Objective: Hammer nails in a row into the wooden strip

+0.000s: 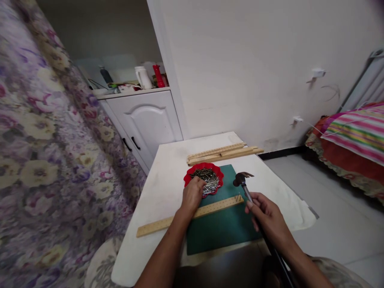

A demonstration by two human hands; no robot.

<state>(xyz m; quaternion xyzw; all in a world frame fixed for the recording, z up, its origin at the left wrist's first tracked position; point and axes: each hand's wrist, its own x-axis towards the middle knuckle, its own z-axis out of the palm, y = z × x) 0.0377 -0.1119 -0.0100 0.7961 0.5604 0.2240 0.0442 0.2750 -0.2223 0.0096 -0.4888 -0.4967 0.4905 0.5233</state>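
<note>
My left hand [193,195] reaches over the near left rim of a red scalloped bowl [221,176], its fingers closed at the heap of nails [210,179] inside. What sits between those fingertips is hidden. My right hand [268,214] grips a claw hammer [241,180] by its shaft, with the head up and away from me. Below the bowl lies a long wooden strip [217,206] dotted with rows of small marks or holes. A few nails [239,197] stand in its right end, beside the hammer. My left forearm crosses over the strip.
A green mat [222,230] lies under the bowl and strip on the white table [150,208]. More wooden strips [225,153] rest at the table's far side. A floral curtain [60,160] hangs left, and a bed [354,132] stands right.
</note>
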